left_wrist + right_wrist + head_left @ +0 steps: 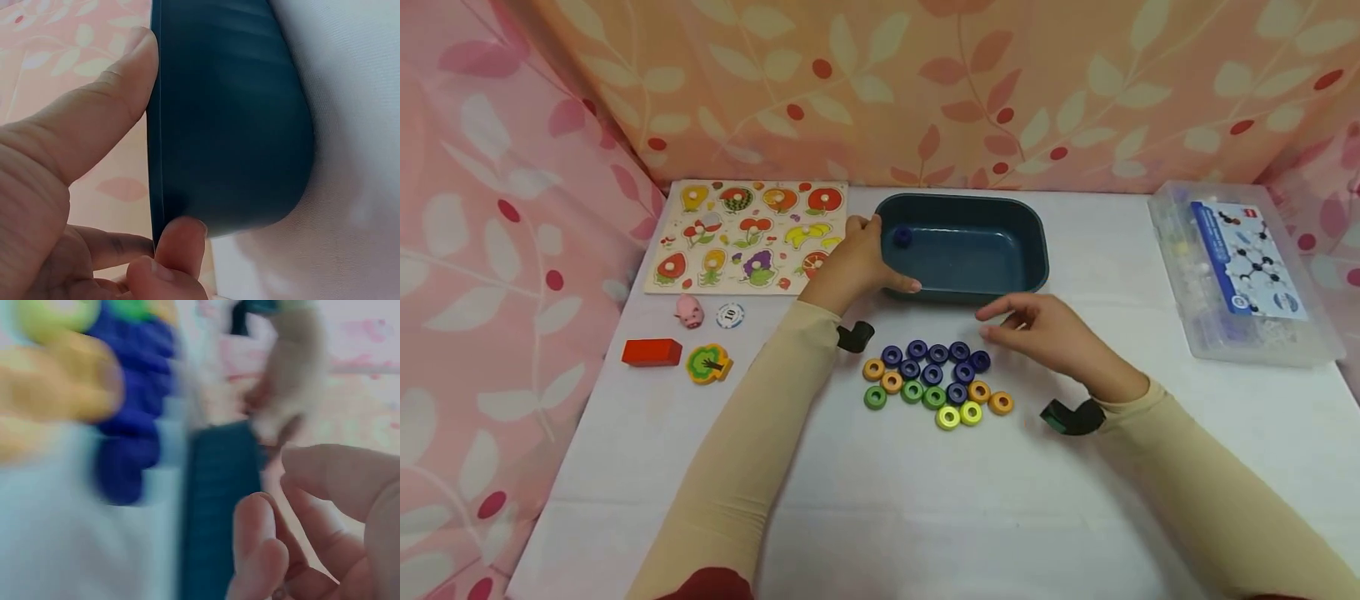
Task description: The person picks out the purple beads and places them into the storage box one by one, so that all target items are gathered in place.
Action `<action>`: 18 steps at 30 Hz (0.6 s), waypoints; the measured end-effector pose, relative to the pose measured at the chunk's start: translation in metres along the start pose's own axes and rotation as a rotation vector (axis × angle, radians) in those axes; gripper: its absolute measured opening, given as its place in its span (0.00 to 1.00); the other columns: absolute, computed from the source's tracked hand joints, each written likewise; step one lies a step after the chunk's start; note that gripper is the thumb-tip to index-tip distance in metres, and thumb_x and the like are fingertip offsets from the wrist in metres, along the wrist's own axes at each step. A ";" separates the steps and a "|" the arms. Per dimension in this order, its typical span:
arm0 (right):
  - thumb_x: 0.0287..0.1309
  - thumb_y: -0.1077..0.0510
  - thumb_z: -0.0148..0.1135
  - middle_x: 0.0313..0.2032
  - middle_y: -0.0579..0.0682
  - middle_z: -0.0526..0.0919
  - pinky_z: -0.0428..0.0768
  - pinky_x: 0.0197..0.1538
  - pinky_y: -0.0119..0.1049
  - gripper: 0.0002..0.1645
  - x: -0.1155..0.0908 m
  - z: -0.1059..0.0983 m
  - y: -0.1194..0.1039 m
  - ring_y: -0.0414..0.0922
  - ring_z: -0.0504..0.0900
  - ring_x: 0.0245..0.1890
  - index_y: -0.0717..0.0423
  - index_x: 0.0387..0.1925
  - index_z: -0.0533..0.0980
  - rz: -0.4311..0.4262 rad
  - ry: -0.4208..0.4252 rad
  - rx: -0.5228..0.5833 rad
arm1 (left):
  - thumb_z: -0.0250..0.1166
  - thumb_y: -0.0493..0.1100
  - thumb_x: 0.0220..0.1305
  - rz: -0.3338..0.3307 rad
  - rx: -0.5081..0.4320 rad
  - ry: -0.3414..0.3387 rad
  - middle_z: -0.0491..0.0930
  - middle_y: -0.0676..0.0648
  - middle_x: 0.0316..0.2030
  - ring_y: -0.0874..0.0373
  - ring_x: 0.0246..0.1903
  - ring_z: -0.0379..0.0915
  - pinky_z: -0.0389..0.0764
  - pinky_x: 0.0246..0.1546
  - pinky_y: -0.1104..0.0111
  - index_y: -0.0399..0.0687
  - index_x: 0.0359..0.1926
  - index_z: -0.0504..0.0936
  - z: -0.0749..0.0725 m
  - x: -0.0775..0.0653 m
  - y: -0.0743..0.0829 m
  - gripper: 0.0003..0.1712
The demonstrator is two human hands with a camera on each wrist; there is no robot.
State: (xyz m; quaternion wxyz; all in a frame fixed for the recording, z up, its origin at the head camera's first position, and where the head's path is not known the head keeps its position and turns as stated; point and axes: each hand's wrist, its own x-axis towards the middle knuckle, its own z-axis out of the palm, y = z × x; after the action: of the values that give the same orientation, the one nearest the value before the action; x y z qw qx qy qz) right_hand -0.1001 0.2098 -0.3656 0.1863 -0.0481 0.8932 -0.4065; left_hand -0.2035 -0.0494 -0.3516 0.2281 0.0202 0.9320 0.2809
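My left hand [859,262] grips the left end of a dark teal plastic tub [966,296]. In the left wrist view its thumb lies along the rim and its fingertips [181,247] curl at the corner. One dark purple ring [902,237] lies inside the tub near that hand. My right hand [1037,333] hovers before the tub's front right corner, fingers loosely bent, thumb and index apart, with nothing between them. Below the tub lies a cluster of small rings: purple rings [932,375], orange rings [1001,403], green rings [875,397] and yellow rings [948,417].
At the back left lies a wooden fruit puzzle board [745,242]. Before it are a pink pig figure [689,312], a poker chip [730,315], a red block [652,352] and a tree piece [708,364]. A clear plastic case [1247,275] stands at the right.
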 end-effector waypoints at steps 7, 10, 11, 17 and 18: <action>0.56 0.52 0.74 0.37 0.48 0.88 0.81 0.39 0.32 0.19 -0.006 0.024 0.038 0.43 0.83 0.35 0.48 0.50 0.84 0.023 -0.106 0.058 | 0.81 0.62 0.42 0.012 0.001 0.002 0.45 0.40 0.75 0.43 0.68 0.59 0.68 0.70 0.49 0.50 0.81 0.39 -0.002 0.001 0.000 0.77; 0.55 0.53 0.74 0.32 0.48 0.88 0.79 0.39 0.31 0.20 -0.003 0.027 0.043 0.42 0.83 0.34 0.50 0.51 0.84 -0.006 -0.143 0.055 | 0.81 0.62 0.42 0.023 -0.007 0.002 0.46 0.39 0.75 0.43 0.68 0.59 0.68 0.70 0.50 0.50 0.81 0.39 -0.002 0.001 -0.001 0.77; 0.55 0.53 0.74 0.32 0.48 0.88 0.79 0.38 0.31 0.20 -0.003 0.027 0.043 0.42 0.83 0.33 0.50 0.51 0.84 -0.013 -0.153 0.053 | 0.82 0.62 0.42 0.025 -0.011 0.003 0.47 0.39 0.75 0.43 0.68 0.60 0.68 0.69 0.50 0.50 0.81 0.39 -0.002 0.001 -0.001 0.77; 0.56 0.52 0.75 0.33 0.48 0.88 0.79 0.34 0.31 0.20 -0.005 0.010 0.021 0.43 0.82 0.33 0.48 0.51 0.83 -0.032 -0.128 0.009 | 0.82 0.62 0.41 0.025 -0.021 0.002 0.47 0.39 0.75 0.43 0.68 0.59 0.68 0.69 0.49 0.50 0.81 0.39 0.000 0.001 -0.001 0.77; 0.56 0.51 0.75 0.34 0.48 0.88 0.79 0.34 0.32 0.20 -0.004 0.004 0.012 0.44 0.83 0.34 0.48 0.51 0.83 -0.030 -0.109 0.003 | 0.82 0.62 0.41 0.025 -0.021 0.002 0.47 0.39 0.75 0.43 0.68 0.60 0.68 0.69 0.49 0.50 0.81 0.39 0.000 0.001 -0.001 0.77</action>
State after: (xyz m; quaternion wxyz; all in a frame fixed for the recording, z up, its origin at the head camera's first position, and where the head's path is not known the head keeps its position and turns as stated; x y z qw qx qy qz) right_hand -0.0938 0.2166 -0.3758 0.2283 -0.0834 0.8802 -0.4076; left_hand -0.2047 -0.0501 -0.3527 0.2240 0.0294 0.9289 0.2935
